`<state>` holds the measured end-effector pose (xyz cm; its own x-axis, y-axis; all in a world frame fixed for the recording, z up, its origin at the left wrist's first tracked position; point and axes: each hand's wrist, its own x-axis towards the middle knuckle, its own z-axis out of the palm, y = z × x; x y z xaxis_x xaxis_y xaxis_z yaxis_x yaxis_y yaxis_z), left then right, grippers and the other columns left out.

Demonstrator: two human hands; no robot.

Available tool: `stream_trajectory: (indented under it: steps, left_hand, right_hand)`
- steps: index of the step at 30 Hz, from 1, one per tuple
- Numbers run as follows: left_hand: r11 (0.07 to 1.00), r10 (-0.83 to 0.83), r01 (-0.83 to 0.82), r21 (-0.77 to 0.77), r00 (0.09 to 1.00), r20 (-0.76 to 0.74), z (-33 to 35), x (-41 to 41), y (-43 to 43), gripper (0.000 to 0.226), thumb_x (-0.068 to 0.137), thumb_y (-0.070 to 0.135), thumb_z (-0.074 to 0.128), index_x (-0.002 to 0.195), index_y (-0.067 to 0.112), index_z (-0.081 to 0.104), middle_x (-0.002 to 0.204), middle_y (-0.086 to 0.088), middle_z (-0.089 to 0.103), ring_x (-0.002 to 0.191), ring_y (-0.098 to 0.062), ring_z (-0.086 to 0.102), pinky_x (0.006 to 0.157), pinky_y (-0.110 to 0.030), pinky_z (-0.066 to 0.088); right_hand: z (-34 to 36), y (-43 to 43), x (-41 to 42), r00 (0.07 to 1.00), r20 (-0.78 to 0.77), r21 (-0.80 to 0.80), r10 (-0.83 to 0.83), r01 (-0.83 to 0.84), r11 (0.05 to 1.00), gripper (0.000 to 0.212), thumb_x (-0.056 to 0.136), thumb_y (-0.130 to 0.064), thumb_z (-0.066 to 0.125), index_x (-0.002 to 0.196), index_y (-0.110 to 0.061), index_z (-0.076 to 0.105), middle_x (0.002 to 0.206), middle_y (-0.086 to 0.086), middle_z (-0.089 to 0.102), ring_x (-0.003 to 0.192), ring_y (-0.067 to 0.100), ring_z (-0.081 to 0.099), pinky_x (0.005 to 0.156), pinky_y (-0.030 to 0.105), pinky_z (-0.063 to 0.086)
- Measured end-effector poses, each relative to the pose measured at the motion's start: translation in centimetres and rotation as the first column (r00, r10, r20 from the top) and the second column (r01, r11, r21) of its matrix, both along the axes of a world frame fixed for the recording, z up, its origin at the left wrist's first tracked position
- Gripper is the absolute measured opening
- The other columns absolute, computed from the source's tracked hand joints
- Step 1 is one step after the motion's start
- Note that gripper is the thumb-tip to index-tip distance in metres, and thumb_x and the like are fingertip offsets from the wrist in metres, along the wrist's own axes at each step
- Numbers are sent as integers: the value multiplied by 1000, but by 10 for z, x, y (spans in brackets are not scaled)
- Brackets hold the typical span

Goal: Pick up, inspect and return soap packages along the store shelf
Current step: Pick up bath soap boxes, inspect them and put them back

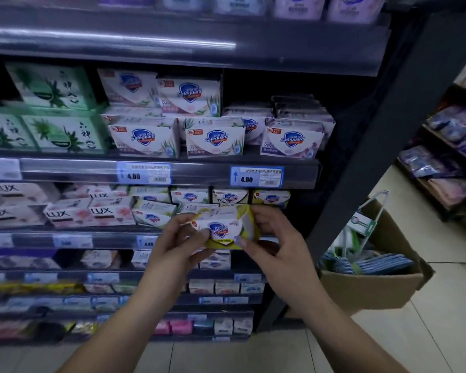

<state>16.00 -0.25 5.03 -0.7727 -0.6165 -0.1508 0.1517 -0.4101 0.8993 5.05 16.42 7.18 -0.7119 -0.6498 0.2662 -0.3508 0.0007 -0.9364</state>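
Head camera view: a person holds a soap package (pixel 222 228) in front of a store shelf (pixel 172 172), with the left hand (pixel 178 243) pinching its left end between thumb and curled fingers and the right hand (pixel 275 238) gripping its right end, thumb on the lower front edge. The package is off the shelf and held in the air just in front of a row of similar Safeguard boxes (pixel 230 196), one tier below a blue price tag (pixel 256 176) reading 4.80. By the look of it, the pick-up of this package is done and the inspection is under way; returning it to its row is not yet done, and many other packages along the tiers appear to be left to handle. The package is a small rectangular carton, white with yellow-green edges and a blue shield logo on the face turned toward the camera; it looks undamaged, though the finer print is too blurred to read. Lux packs (pixel 102 211) sit to the left on the same tier, and a cardboard box (pixel 374 286) of goods stands on the floor to the right.
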Motion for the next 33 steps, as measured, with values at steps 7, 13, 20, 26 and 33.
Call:
stream_trajectory:
  steps: [7, 13, 20, 26, 33]
  left_hand:
    - [846, -1, -1, -534, 1000, -3, 8, 12, -24, 38, 72, 14, 86, 99, 35, 71, 110, 5, 74, 114, -13, 66, 78, -23, 60]
    - [710, 64, -28, -704, 998, 24, 16, 10, -19, 46, 67, 52, 80, 109, 49, 64, 109, 19, 67, 108, -2, 65, 74, -27, 61]
    - [940, 13, 8, -342, 998, 60, 10, -11, -9, 38, 66, 50, 77, 103, 40, 76, 86, -1, 74, 74, -18, 73, 64, -23, 61]
    - [985, -14, 41, -167, 987, 159, -4, -25, 8, 29, 64, 52, 77, 87, 34, 79, 84, 9, 78, 67, -5, 72, 60, -25, 61]
    - [862, 146, -6, -507, 960, 237, -24, -39, 19, 24, 81, 24, 84, 100, 33, 72, 90, 9, 80, 89, 0, 73, 70, -13, 55]
  right_hand:
    - [-22, -13, 5, 999, 27, -108, -33, 36, 993, 46, 101, 5, 53, 136, -24, 56, 140, 0, 63, 135, 23, 56, 110, 46, 46]
    - [-27, -16, 10, 979, 197, -133, -48, 75, 988, 39, 105, -4, 53, 139, -22, 55, 136, 0, 68, 130, 19, 61, 104, 34, 53]
    - [-22, -9, 6, 871, 464, -39, -163, 204, 978, 34, 81, -56, 70, 111, -38, 70, 87, 23, 66, 58, 17, 62, 53, 25, 51]
    - [-19, -4, -21, 820, 524, 43, -231, 245, 969, 39, 76, -67, 71, 75, -28, 65, 59, 0, 53, 44, 12, 42, 40, 22, 34]
    - [-36, 9, -44, 918, 248, 184, -309, 268, 946, 11, 94, -38, 70, 98, -31, 62, 90, -14, 74, 74, 11, 72, 59, 31, 61]
